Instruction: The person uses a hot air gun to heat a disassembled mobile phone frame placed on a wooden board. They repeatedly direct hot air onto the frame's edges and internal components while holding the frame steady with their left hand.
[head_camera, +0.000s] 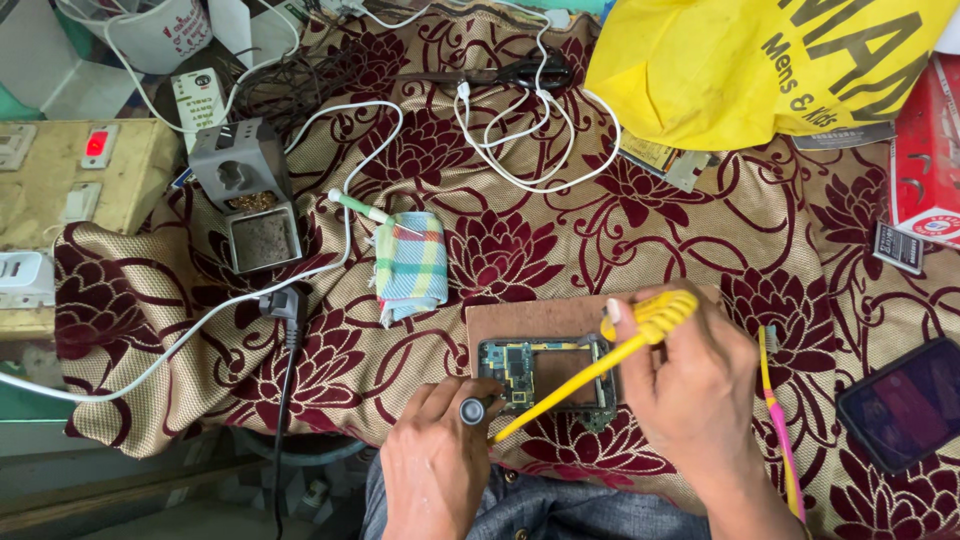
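Head view showed the right hand (690, 385) clamped on a yellow tool (610, 358), its tip beside the circuit board (540, 375). That board lay on a brown pad (540, 318) over the patterned cloth (600, 220). The left hand (435, 450) pinched a small dark cylinder (472, 410) at the board's left edge.
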